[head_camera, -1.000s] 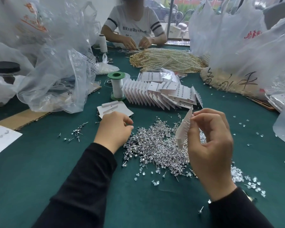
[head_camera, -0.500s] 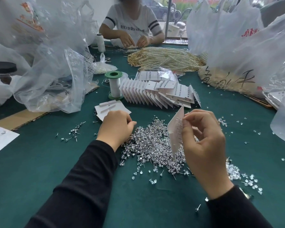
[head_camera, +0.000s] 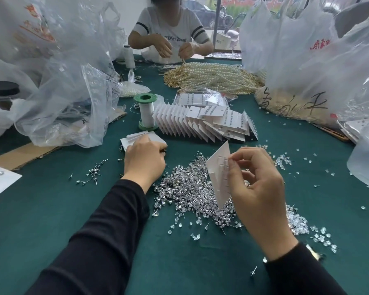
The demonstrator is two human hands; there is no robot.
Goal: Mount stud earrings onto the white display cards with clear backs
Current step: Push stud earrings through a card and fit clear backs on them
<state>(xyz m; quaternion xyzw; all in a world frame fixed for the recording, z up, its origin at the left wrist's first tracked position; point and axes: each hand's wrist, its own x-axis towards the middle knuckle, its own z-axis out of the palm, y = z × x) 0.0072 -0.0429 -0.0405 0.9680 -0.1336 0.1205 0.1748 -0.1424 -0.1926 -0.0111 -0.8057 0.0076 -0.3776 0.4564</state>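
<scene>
My right hand (head_camera: 258,188) holds a white display card (head_camera: 219,173) upright over the pile of silver stud earrings (head_camera: 190,188). Thumb and forefinger pinch at the card's upper edge, where a row of posts shows. My left hand (head_camera: 144,160) lies with curled fingers at the pile's left edge, touching the stack of blank cards (head_camera: 143,136). A small dark tip, likely a stud, shows at its fingertips. Clear backs (head_camera: 296,222) lie heaped to the right of the pile. Finished cards (head_camera: 200,122) stand fanned behind.
A green-capped thread spool (head_camera: 146,111) stands by the finished cards. Pearl strands (head_camera: 211,77) lie further back, where another person (head_camera: 168,35) works. Large plastic bags crowd the left (head_camera: 68,103) and right (head_camera: 307,60). Loose studs (head_camera: 92,173) are scattered at left.
My right hand has turned the card so more of its face shows and shifted it a little left. My left hand has edged from the stud pile towards the blank cards.
</scene>
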